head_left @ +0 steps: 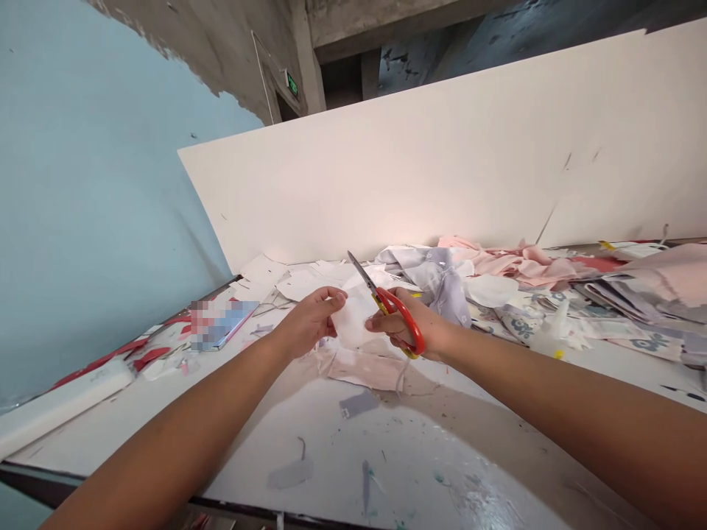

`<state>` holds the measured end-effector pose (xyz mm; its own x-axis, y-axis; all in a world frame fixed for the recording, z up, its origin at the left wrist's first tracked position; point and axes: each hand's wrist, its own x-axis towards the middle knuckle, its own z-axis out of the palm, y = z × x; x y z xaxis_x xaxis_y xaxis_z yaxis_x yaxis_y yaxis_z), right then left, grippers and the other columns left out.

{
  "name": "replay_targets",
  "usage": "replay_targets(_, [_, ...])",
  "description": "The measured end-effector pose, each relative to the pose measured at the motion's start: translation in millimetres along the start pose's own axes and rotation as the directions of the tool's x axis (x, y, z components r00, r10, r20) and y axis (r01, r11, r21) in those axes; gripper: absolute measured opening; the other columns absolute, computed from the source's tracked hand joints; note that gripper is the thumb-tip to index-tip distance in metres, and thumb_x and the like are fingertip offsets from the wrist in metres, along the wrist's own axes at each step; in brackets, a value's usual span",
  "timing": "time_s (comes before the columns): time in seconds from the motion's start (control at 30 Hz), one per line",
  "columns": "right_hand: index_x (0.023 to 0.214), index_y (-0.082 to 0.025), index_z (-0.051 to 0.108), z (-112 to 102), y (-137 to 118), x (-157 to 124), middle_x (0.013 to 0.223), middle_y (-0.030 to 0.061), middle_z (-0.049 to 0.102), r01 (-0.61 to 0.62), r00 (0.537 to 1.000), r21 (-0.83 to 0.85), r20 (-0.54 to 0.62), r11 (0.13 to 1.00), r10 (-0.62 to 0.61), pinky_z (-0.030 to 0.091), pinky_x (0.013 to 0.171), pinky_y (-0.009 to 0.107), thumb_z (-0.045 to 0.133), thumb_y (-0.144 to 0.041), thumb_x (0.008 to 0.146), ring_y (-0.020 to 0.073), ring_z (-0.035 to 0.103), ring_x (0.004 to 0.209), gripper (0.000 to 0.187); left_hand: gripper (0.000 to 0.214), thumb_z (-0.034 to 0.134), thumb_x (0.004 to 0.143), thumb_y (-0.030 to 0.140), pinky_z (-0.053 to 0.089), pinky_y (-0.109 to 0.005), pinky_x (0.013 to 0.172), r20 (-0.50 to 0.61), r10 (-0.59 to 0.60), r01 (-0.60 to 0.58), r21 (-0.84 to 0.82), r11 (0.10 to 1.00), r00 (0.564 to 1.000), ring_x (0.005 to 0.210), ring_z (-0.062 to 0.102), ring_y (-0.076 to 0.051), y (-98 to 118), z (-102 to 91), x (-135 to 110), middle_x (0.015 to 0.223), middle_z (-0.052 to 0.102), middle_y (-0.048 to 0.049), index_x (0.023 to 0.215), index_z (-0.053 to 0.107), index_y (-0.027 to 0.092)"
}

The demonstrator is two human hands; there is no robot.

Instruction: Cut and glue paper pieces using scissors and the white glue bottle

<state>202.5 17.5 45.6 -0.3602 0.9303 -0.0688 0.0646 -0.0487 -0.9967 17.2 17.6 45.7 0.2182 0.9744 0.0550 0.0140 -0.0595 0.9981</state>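
Between my hands, above the table, is a small white piece (352, 322), paper or cloth, I cannot tell which. My left hand (313, 322) pinches its left edge between thumb and fingers. Red-handled scissors (409, 318) sit in my right hand (402, 324), blades angled up and to the left; the thumb and fingers of that hand also meet the right side of the white piece. Just below lies a pale pink fabric piece (367, 369) on the table, with a small grey scrap (359, 404) nearer to me.
Lavender fabric (434, 276), pink cloth (519, 263) and floral pieces (530, 324) are heaped at the back right. White paper pieces (265, 274) lie at the back left, near a blue booklet (237, 324) and red scraps (149, 358). A white board (442, 154) stands behind the table.
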Motion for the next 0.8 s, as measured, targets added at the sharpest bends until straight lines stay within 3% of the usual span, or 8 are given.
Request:
replay_targets(0.1, [0.086,-0.025,0.028,-2.6,3.2,0.7,0.063,-0.0090,0.049,0.051,0.997,0.039,-0.066,0.998,-0.048,0.025,0.031,0.019,0.073,-0.021,0.055,0.0029,0.034,0.033,0.054,0.031,0.065,0.065,0.041,0.041,-0.024,0.055,0.074,-0.083,0.094,-0.159,0.983,0.994,0.060,0.054,-0.010,-9.4,6.2,-3.8,0.074,0.057,-0.0004,0.086,0.055,0.020])
replay_targets(0.23, [0.088,-0.025,0.028,-4.3,7.0,1.7,0.067,-0.0082,0.051,0.092,0.988,0.058,-0.128,0.994,-0.084,0.027,0.031,0.020,0.073,-0.024,0.055,0.0040,0.037,0.035,0.055,0.029,0.070,0.061,0.029,0.039,-0.022,0.057,0.063,-0.140,0.146,-0.107,0.983,0.988,0.069,0.060,-0.012,-15.1,14.7,-6.8,0.080,0.061,-0.0023,0.086,0.057,0.018])
replay_targets(0.37, [0.087,-0.026,0.027,-3.6,8.8,-0.4,0.066,-0.0098,0.049,0.144,0.985,0.074,-0.107,0.987,-0.136,0.028,0.032,0.019,0.070,-0.035,0.059,0.0039,0.036,0.036,0.052,0.029,0.066,0.064,0.030,0.039,-0.025,0.063,-0.028,-0.025,0.025,-0.006,1.000,0.999,0.082,0.062,-0.019,-14.2,17.3,-6.8,0.089,0.063,-0.0047,0.089,0.057,0.019])
replay_targets(0.57, [0.079,-0.024,0.026,-5.2,12.2,-0.9,0.068,-0.0062,0.056,0.284,0.954,-0.048,-0.088,0.958,-0.288,0.037,0.042,0.021,0.048,-0.055,0.073,0.0053,0.038,0.042,0.038,0.034,0.067,0.062,0.028,0.038,-0.026,0.059,-0.179,0.114,-0.107,0.046,0.993,0.977,0.069,0.063,-0.017,-11.8,7.4,-5.0,0.081,0.065,-0.0025,0.092,0.054,0.019])
replay_targets(0.67, [0.076,-0.023,0.030,-7.3,14.3,0.9,0.071,-0.0038,0.057,0.345,0.936,-0.115,-0.035,0.932,-0.351,0.039,0.045,0.024,0.050,-0.050,0.074,0.0078,0.045,0.048,0.034,0.035,0.067,0.062,0.027,0.037,-0.024,0.059,-0.232,0.121,-0.124,0.003,0.992,0.965,0.071,0.064,-0.017,-10.5,3.1,-5.1,0.080,0.064,-0.0016,0.093,0.053,0.019])
replay_targets(0.8, [0.076,-0.023,0.031,-4.9,13.8,0.2,0.071,-0.0044,0.053,0.264,0.964,-0.106,0.024,0.959,-0.263,0.043,0.054,0.026,0.063,-0.037,0.066,0.0095,0.051,0.056,0.036,0.029,0.068,0.061,0.027,0.037,-0.023,0.058,-0.326,0.160,-0.179,-0.028,0.983,0.932,0.079,0.064,-0.021,-9.4,0.0,-5.0,0.072,0.061,-0.0003,0.083,0.052,0.018])
